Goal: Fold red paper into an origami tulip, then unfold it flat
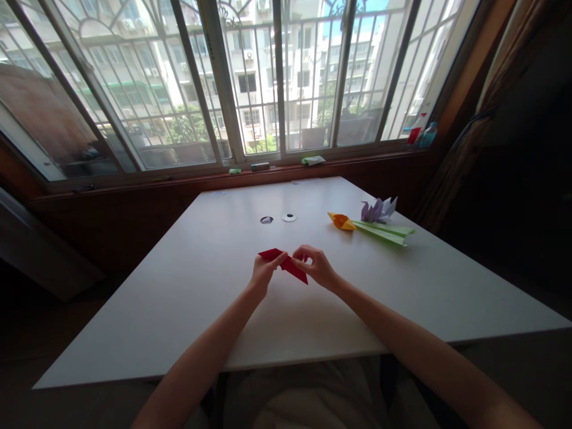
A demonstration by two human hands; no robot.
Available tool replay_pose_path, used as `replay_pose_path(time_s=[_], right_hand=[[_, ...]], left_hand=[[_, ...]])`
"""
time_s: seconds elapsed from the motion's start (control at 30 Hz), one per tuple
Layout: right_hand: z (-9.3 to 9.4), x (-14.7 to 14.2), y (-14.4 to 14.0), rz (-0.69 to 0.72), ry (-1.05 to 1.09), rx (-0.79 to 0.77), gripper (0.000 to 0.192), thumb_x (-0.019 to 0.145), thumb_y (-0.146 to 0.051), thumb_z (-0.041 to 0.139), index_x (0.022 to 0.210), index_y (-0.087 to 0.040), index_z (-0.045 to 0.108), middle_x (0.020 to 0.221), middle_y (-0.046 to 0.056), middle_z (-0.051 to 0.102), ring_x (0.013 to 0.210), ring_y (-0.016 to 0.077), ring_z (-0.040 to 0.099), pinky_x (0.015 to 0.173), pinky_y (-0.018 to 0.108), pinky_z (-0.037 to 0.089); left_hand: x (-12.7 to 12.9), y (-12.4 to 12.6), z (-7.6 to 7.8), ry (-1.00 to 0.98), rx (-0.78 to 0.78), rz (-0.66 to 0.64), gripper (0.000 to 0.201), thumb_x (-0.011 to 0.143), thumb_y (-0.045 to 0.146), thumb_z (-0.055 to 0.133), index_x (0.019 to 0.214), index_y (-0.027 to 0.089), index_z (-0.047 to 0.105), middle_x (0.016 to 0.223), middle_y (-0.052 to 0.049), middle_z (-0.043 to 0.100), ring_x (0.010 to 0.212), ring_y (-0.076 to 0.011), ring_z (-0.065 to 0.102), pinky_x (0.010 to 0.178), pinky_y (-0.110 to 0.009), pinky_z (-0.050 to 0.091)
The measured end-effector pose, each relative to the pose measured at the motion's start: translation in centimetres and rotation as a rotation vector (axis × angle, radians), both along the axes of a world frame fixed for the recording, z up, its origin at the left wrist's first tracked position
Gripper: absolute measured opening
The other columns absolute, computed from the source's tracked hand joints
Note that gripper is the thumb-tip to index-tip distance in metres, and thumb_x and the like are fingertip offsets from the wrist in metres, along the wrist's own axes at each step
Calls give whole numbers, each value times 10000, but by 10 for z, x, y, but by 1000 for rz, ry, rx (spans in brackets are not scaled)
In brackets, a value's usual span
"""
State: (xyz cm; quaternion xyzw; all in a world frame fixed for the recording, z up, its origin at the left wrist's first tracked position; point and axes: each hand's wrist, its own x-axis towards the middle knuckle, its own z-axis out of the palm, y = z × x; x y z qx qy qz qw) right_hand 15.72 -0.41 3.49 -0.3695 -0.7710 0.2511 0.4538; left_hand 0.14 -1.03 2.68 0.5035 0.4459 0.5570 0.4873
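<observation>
A folded piece of red paper [295, 271] is held just above the white table, its pointed ends slanting from upper left to lower right. My left hand [267, 267] pinches its left part, thumb on top. On the other side my right hand [313, 263] has thumb and index finger closed on the paper near its middle, the other fingers curled. Parts of the folds are hidden behind the fingers.
On the white table [179, 286] to the right lie an orange paper boat [342, 221], a green paper plane [384, 232] and purple-white folded paper cranes [379, 210]. Two round cable holes [288, 218] sit farther back. Bottles [428, 136] stand on the windowsill.
</observation>
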Motion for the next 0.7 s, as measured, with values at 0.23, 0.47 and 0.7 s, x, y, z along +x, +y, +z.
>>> replay_pose_path(time_s=[0.23,0.47,0.7], right_hand=[[-2,0,-1,20,-2,15,120,746,-277,524,686,-186,573,674,18,569,637,128,492,573,253,399],[-4,-1,0,18,26,-42,151,740,-305,534,682,-172,577,678,20,587,624,124,502,570,247,392],[-9,0,8,123,131,-392,273,719,-403,539,623,-149,562,570,-8,538,536,104,466,505,227,332]], left_hand=[[-3,2,-1,-1,6,17,219,594,380,658,647,168,651,586,-11,595,571,-113,470,570,-261,330],[-4,6,-4,-52,-25,29,335,646,460,587,697,140,671,664,-56,644,577,-117,489,560,-256,326],[-7,10,-5,-90,-153,110,348,615,468,605,589,121,606,522,-16,559,457,-72,411,487,-234,295]])
